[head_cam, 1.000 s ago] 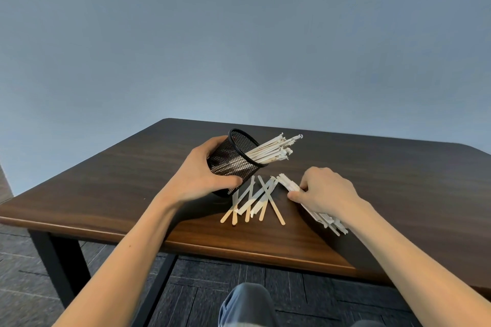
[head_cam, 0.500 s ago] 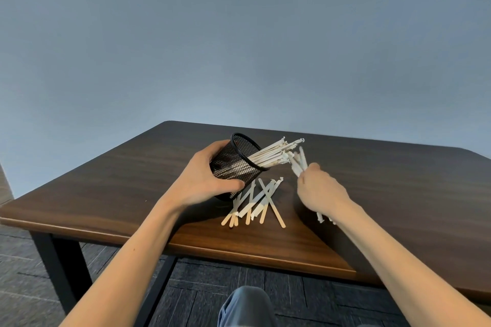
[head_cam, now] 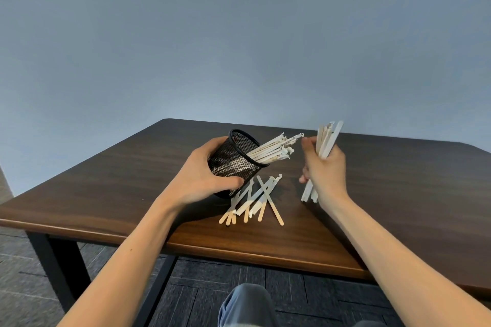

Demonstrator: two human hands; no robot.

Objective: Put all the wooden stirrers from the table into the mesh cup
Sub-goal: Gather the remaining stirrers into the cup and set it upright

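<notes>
Left hand (head_cam: 202,178) grips tilted black mesh cup (head_cam: 233,164) mid-table, right hand (head_cam: 325,170) clutches pale wooden stirrer bundle (head_cam: 327,141); splayed ends may catch the rim and spill.

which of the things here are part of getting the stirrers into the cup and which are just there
Part of the job:
- black wire mesh cup, tilted, held by the left hand
- pale wooden stirrers already in the cup
- bundle of stirrers gripped in the right hand
- loose pile of stirrers on the table

Just there:
- dark brown wooden table
- grey carpet floor
- plain blue-grey wall
</notes>
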